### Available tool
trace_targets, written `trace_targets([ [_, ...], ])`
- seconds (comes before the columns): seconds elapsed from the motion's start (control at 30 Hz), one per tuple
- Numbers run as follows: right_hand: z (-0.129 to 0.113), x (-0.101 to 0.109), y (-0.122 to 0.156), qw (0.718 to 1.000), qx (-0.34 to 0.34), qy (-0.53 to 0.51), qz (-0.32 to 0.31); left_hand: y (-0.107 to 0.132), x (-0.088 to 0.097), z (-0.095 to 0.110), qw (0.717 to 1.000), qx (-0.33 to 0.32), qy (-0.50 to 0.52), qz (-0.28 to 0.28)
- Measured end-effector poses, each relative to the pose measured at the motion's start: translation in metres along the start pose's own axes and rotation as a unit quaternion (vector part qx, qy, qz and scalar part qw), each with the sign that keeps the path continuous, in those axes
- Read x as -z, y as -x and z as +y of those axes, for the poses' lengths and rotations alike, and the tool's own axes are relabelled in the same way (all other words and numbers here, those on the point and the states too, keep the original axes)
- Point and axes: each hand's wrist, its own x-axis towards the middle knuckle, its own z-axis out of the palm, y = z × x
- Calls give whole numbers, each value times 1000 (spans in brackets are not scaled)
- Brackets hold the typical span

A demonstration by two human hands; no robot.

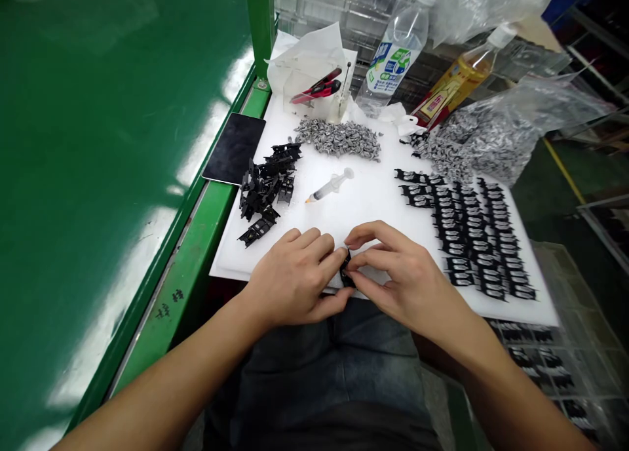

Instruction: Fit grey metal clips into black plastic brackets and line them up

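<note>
Close to the front edge of the white board, my left hand pinches a small black plastic part between thumb and fingers. From the other side my right hand grips the same part, its fingertips partly covering it. Beyond my left hand lies a loose heap of black plastic frames. A syringe with an orange tip rests in the middle of the board. Behind it spreads a pile of small grey metal pieces. Rows of black parts fitted with grey pieces fill the right side.
A black phone or tablet overlaps the board's left edge on a green rail. At the back stand a box holding a red cutter, a clear bottle and a tea bottle. A plastic bag of grey pieces sits back right.
</note>
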Motion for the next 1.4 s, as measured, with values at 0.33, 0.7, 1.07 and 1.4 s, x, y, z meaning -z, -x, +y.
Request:
trace_targets([
  [0.33, -5, 1, -3, 998, 16, 52, -30, 1, 1, -1, 1000, -7, -3, -4],
  [0.7, -1, 4, 6, 1000, -6, 7, 28, 1, 2, 0, 1000, -2, -4, -9],
  [1.07, 29, 0, 19, 998, 47, 40, 21, 2, -2, -2, 995, -35, 52, 77],
  [1.4, 42, 4, 29, 991, 63, 61, 101, 2, -4, -6, 993, -50, 54, 90],
])
